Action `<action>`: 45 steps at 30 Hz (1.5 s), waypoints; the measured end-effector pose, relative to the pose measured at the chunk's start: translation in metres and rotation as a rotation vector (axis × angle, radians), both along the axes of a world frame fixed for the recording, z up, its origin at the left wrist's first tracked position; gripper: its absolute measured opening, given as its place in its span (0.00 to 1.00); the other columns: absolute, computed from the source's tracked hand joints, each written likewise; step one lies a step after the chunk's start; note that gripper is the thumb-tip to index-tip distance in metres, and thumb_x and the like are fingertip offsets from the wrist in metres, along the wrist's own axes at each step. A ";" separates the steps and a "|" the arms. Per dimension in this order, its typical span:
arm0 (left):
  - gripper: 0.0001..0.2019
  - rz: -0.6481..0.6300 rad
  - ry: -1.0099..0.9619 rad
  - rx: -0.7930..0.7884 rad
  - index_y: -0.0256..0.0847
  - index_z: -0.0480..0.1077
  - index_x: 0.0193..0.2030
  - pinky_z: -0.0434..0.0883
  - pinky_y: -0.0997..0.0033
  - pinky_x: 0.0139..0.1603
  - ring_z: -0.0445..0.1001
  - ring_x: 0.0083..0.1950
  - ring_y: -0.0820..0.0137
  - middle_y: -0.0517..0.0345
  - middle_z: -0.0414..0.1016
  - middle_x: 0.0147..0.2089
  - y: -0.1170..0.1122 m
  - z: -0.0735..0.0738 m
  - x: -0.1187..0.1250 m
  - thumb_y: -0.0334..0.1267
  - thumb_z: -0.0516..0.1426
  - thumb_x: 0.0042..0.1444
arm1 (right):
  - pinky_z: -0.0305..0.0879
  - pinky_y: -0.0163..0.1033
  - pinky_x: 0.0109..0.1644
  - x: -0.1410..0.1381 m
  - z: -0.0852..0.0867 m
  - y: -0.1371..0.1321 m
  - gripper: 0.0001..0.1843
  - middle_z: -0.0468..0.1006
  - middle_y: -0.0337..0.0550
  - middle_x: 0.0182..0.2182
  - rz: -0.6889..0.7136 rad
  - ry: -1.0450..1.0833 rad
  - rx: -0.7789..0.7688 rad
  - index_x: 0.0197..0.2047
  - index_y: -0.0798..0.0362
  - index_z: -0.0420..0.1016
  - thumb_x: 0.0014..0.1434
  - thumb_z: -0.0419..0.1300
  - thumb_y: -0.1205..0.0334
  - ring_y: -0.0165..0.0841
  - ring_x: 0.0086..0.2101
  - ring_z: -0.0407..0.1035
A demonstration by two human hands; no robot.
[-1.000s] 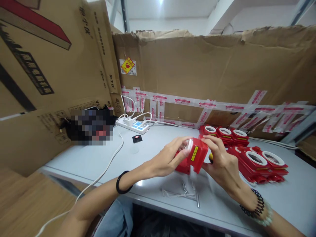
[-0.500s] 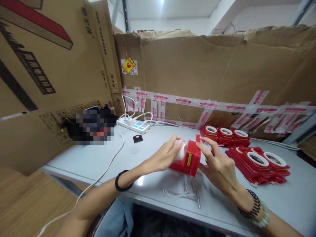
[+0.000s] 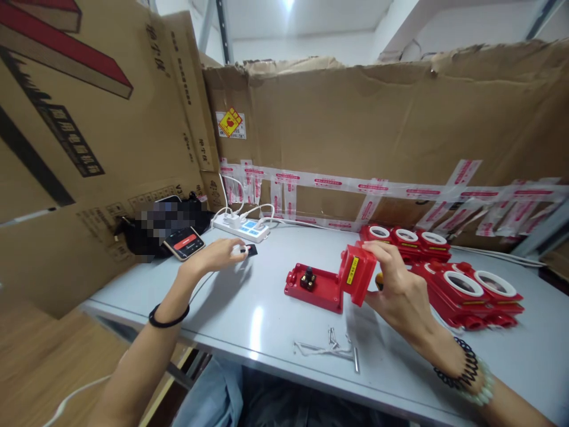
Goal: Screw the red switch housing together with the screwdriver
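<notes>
My right hand (image 3: 398, 284) grips a red box cover (image 3: 365, 274) with a yellow label, tipped up at the right end of its red base (image 3: 326, 289). Inside the open base sits a small black switch block (image 3: 307, 279). My left hand (image 3: 217, 254) has its fingertips pinched at the left edge of a flat black square piece (image 3: 251, 250), by the power strip. Whether that piece is lifted off the table is unclear. In front of the base lie a metal T-handle key (image 3: 356, 359) and several small screws (image 3: 332, 338).
Red boxes with white-ringed windows (image 3: 464, 284) stand on the right, with more red boxes (image 3: 406, 238) behind. A white power strip (image 3: 246, 228) with cables, a phone (image 3: 184, 243) and a black bag (image 3: 137, 234) are at the left. Cardboard walls (image 3: 377, 118) edge the table (image 3: 267, 284).
My left hand has left the red box and moved left to the black square piece. The cover is now tipped up in my right hand, exposing the base and its switch block.
</notes>
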State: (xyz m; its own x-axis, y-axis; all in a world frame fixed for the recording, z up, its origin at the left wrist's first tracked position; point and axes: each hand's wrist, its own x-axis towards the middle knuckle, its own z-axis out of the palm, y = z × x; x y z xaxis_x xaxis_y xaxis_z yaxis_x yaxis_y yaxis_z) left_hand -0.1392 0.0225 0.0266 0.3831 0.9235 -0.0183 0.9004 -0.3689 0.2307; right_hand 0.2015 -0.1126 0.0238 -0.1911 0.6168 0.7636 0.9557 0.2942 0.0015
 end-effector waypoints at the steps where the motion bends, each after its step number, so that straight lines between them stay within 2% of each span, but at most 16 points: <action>1: 0.23 0.010 0.041 -0.019 0.39 0.68 0.52 0.66 0.69 0.38 0.73 0.39 0.60 0.50 0.75 0.38 0.003 -0.005 -0.005 0.48 0.48 0.55 | 0.61 0.32 0.20 0.000 0.000 0.000 0.27 0.70 0.48 0.50 0.008 0.008 -0.012 0.54 0.51 0.58 0.52 0.60 0.62 0.27 0.24 0.69; 6: 0.26 0.082 0.148 -0.015 0.38 0.64 0.57 0.67 0.66 0.47 0.72 0.46 0.58 0.47 0.75 0.43 0.015 -0.024 -0.013 0.43 0.52 0.50 | 0.62 0.33 0.21 -0.002 -0.001 0.000 0.26 0.70 0.48 0.49 0.018 0.025 -0.026 0.53 0.52 0.58 0.51 0.60 0.61 0.26 0.23 0.68; 8: 0.26 0.096 0.157 0.010 0.36 0.64 0.57 0.66 0.63 0.50 0.71 0.49 0.56 0.44 0.73 0.47 0.012 -0.022 -0.007 0.42 0.53 0.51 | 0.62 0.33 0.21 -0.003 -0.001 0.001 0.26 0.71 0.48 0.48 0.023 0.036 -0.040 0.52 0.52 0.59 0.51 0.60 0.59 0.26 0.22 0.68; 10: 0.25 0.058 0.112 0.077 0.36 0.62 0.58 0.63 0.60 0.55 0.67 0.54 0.55 0.43 0.68 0.54 -0.001 -0.012 0.008 0.43 0.51 0.54 | 0.62 0.34 0.22 -0.003 0.000 0.002 0.27 0.72 0.48 0.46 0.042 0.071 -0.072 0.52 0.52 0.59 0.50 0.62 0.55 0.27 0.21 0.68; 12: 0.25 -0.181 -0.137 0.225 0.42 0.57 0.61 0.62 0.58 0.57 0.63 0.59 0.57 0.47 0.61 0.61 -0.023 0.003 0.032 0.47 0.50 0.58 | 0.64 0.35 0.23 -0.004 0.001 0.002 0.31 0.75 0.46 0.40 0.082 0.138 -0.119 0.51 0.53 0.58 0.48 0.63 0.51 0.29 0.22 0.69; 14: 0.30 -0.477 -0.336 0.191 0.48 0.47 0.65 0.62 0.59 0.59 0.58 0.63 0.59 0.52 0.53 0.66 -0.047 0.019 0.063 0.49 0.51 0.59 | 0.66 0.35 0.25 -0.004 0.004 0.001 0.33 0.76 0.43 0.34 0.147 0.214 -0.165 0.49 0.53 0.58 0.45 0.65 0.47 0.31 0.23 0.71; 16: 0.36 -0.702 -0.447 0.148 0.48 0.43 0.67 0.58 0.58 0.63 0.55 0.65 0.60 0.51 0.50 0.67 -0.066 0.032 0.095 0.50 0.55 0.56 | 0.68 0.35 0.27 -0.005 0.008 0.000 0.33 0.75 0.41 0.31 0.231 0.271 -0.183 0.47 0.53 0.59 0.43 0.66 0.46 0.33 0.26 0.72; 19: 0.47 -0.898 -0.547 0.106 0.45 0.39 0.68 0.56 0.55 0.64 0.54 0.65 0.56 0.47 0.48 0.68 -0.076 0.040 0.131 0.50 0.63 0.47 | 0.68 0.34 0.26 -0.004 0.012 -0.003 0.32 0.74 0.41 0.30 0.336 0.317 -0.162 0.44 0.54 0.60 0.41 0.68 0.47 0.31 0.25 0.71; 22: 0.50 -0.988 -0.637 0.070 0.46 0.40 0.68 0.57 0.54 0.64 0.56 0.65 0.54 0.46 0.50 0.67 -0.070 0.037 0.146 0.48 0.65 0.44 | 0.66 0.34 0.23 -0.001 0.012 -0.005 0.29 0.74 0.40 0.26 0.383 0.322 -0.153 0.40 0.54 0.63 0.40 0.68 0.47 0.30 0.21 0.68; 26: 0.50 -0.979 -0.700 0.039 0.47 0.44 0.67 0.58 0.52 0.63 0.57 0.64 0.52 0.45 0.53 0.66 -0.064 0.031 0.140 0.47 0.67 0.40 | 0.68 0.36 0.28 -0.001 0.013 -0.003 0.25 0.76 0.43 0.30 0.434 0.333 -0.271 0.37 0.54 0.67 0.41 0.68 0.47 0.32 0.25 0.71; 29: 0.51 -0.907 -0.702 -0.046 0.48 0.39 0.68 0.66 0.54 0.55 0.67 0.56 0.55 0.45 0.64 0.59 -0.065 0.031 0.132 0.46 0.66 0.43 | 0.68 0.35 0.33 -0.003 0.017 -0.004 0.18 0.77 0.42 0.34 0.518 0.340 -0.464 0.37 0.53 0.70 0.46 0.66 0.52 0.31 0.30 0.72; 31: 0.45 -0.851 -0.693 -0.084 0.49 0.39 0.68 0.71 0.60 0.47 0.73 0.46 0.61 0.49 0.70 0.52 -0.067 0.032 0.130 0.45 0.62 0.49 | 0.68 0.34 0.34 -0.006 0.021 -0.006 0.13 0.77 0.40 0.33 0.577 0.362 -0.563 0.36 0.53 0.71 0.48 0.65 0.56 0.30 0.31 0.71; 35: 0.28 -0.739 -0.738 -0.104 0.49 0.51 0.63 0.71 0.72 0.32 0.73 0.32 0.72 0.55 0.73 0.42 -0.072 0.031 0.133 0.44 0.55 0.58 | 0.67 0.34 0.36 -0.008 0.028 -0.010 0.09 0.77 0.38 0.32 0.605 0.421 -0.700 0.35 0.53 0.72 0.50 0.63 0.58 0.30 0.32 0.70; 39: 0.18 -0.449 -0.941 -0.229 0.44 0.55 0.53 0.66 0.80 0.19 0.69 0.20 0.76 0.62 0.71 0.29 -0.066 0.019 0.132 0.47 0.50 0.60 | 0.66 0.34 0.37 -0.006 0.030 0.001 0.13 0.76 0.39 0.31 0.530 0.491 -0.732 0.41 0.53 0.73 0.52 0.60 0.60 0.30 0.32 0.70; 42: 0.15 -0.345 -1.021 -0.366 0.43 0.52 0.45 0.67 0.79 0.17 0.72 0.19 0.72 0.65 0.69 0.22 -0.055 0.005 0.127 0.50 0.50 0.59 | 0.63 0.31 0.28 -0.001 0.028 0.023 0.21 0.70 0.33 0.22 0.451 0.551 -0.830 0.50 0.53 0.70 0.51 0.59 0.62 0.26 0.23 0.65; 45: 0.15 -0.271 -1.013 -0.433 0.43 0.50 0.40 0.64 0.79 0.15 0.73 0.18 0.69 0.64 0.70 0.19 -0.043 -0.008 0.119 0.52 0.49 0.59 | 0.55 0.29 0.19 0.002 0.028 0.050 0.26 0.67 0.31 0.21 0.421 0.540 -1.027 0.56 0.53 0.66 0.52 0.56 0.63 0.22 0.17 0.57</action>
